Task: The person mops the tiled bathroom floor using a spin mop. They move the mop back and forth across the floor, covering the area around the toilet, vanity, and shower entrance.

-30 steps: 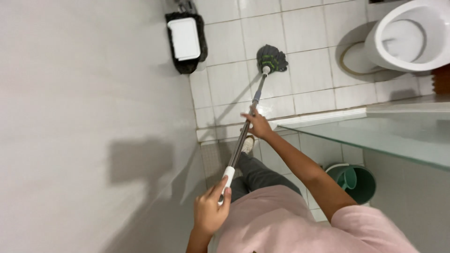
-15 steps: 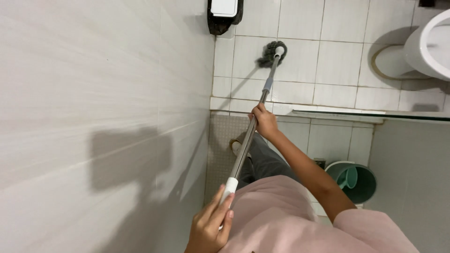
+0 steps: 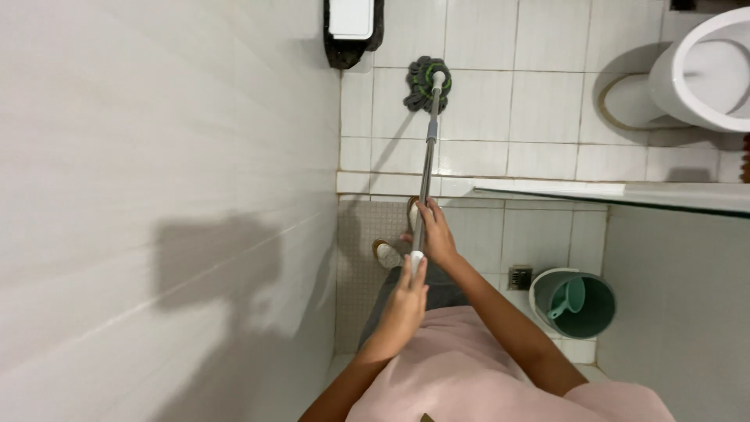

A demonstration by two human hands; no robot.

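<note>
Hands both clenched on mop handle (image 3: 426,164), left hand (image 3: 406,301) at white end, right hand (image 3: 434,233) just above, mop head (image 3: 426,82) on tiled floor (image 3: 539,101) near toilet (image 3: 703,70).

- I see the floor (image 3: 539,109): pale square tiles with dark grout, running up to the wall along its left edge.
- A raised tiled kerb (image 3: 391,184) crosses it; nearer me lies a lower section of small textured tiles (image 3: 355,258).
- Mop head (image 3: 426,82), dark with green trim, rests flat on the far tiles, near the left edge.
- Black-and-white bin (image 3: 353,30) stands at the far left corner, just beyond the mop head.
- White toilet (image 3: 687,78) stands at the far right.
- Green bucket (image 3: 574,303) with a dipper inside sits on the near section; a square drain (image 3: 519,277) is just beside it.
- Two sandalled feet (image 3: 387,254) stand on the textured tiles.
</note>
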